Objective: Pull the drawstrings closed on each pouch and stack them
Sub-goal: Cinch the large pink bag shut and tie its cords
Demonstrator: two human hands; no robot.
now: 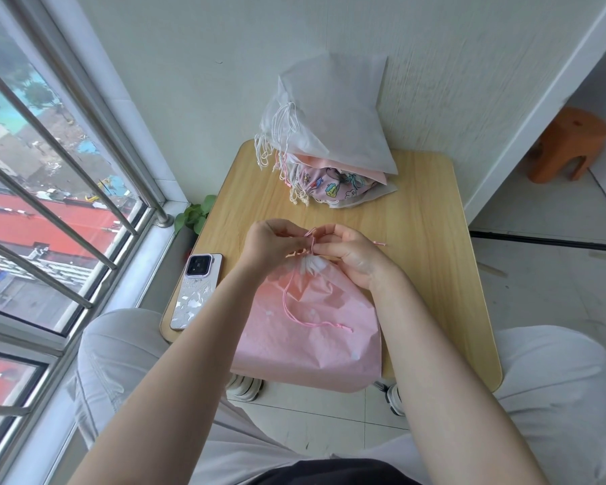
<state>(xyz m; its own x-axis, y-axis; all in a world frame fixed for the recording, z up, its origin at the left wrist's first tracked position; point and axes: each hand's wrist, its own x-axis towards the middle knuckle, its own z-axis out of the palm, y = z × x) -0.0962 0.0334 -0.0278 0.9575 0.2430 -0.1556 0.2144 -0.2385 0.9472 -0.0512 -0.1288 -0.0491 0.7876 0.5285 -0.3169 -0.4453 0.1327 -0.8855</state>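
A pink pouch point(312, 337) lies flat on the small wooden table point(431, 239), its gathered mouth pointing away from me. My left hand point(272, 241) and my right hand point(350, 252) meet at that mouth, each pinching the pink drawstring point(312, 238). One loose end of the cord point(301, 318) trails back across the pouch. At the table's far edge sits a stack of pouches point(329, 134): white ones on top, leaning on the wall, a pink one and a cartoon-print one point(329, 185) underneath, their cords hanging to the left.
A phone point(196, 292) in a pale case lies at the table's left edge beside my left forearm. A window with metal bars point(49, 211) runs along the left. A small plant point(196, 213) sits by the sill. An orange stool point(567, 145) stands at the far right.
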